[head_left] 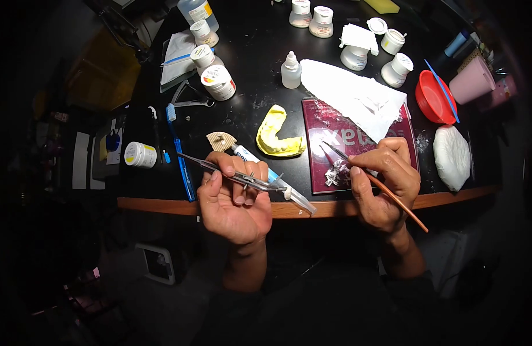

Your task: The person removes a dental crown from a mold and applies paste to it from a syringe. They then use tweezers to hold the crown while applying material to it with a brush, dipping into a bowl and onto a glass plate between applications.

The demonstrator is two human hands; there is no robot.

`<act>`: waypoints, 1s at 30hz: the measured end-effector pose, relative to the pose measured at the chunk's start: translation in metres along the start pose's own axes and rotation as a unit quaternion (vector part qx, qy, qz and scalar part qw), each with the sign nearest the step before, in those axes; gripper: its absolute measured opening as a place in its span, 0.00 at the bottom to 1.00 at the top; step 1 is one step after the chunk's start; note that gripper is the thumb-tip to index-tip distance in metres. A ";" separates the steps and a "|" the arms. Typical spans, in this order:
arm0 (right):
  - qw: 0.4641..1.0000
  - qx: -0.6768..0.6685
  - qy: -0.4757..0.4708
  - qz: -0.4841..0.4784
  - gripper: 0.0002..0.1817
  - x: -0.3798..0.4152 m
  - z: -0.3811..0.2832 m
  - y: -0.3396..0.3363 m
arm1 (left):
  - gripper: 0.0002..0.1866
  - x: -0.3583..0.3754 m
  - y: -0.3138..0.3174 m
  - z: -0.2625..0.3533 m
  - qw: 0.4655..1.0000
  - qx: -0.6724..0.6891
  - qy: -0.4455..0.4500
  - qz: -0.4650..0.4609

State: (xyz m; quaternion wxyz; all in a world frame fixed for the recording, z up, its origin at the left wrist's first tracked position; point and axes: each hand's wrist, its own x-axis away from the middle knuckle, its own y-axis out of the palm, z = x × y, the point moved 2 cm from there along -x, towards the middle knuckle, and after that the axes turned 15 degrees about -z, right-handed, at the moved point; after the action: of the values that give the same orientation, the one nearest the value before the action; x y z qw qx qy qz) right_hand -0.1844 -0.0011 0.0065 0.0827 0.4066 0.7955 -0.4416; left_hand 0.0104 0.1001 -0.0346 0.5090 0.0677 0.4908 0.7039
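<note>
My left hand, palm up, holds a metal locking tweezer with a small whitish piece at its right end. Between the fingers of my right hand is a thin brush with a wooden handle, its dark tip pointing up and left over a maroon slab. White powdery clumps lie on the slab beneath the brush. A syringe rests behind my left hand, near the table edge. A yellow dental model sits between the hands, farther back.
White tissue covers the slab's back part. Several jars stand behind, with a dropper bottle. To the right are a red bowl, a pink cup and a white bundle. A blue toothbrush and white jar lie left.
</note>
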 end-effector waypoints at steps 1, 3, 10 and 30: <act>1.000 -0.005 0.003 0.001 0.08 0.000 0.001 0.000 | 0.09 0.000 0.000 0.001 1.000 0.000 -0.007 -0.002; 1.000 0.004 0.007 0.000 0.08 0.000 0.001 0.001 | 0.09 0.000 -0.001 0.003 1.000 0.005 -0.016 -0.008; 1.000 0.023 0.016 -0.005 0.08 -0.002 0.002 0.003 | 0.09 0.000 0.000 0.001 1.000 0.018 -0.007 -0.009; 0.977 -0.202 -0.073 -0.006 0.09 0.003 0.001 -0.003 | 0.10 -0.002 0.001 0.002 0.998 0.015 -0.054 -0.013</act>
State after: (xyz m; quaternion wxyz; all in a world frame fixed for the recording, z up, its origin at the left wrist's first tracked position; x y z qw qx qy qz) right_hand -0.1883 -0.0008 0.0066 0.2179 0.3431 0.8627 -0.3010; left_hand 0.0124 0.0999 -0.0320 0.5426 0.1071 0.4742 0.6850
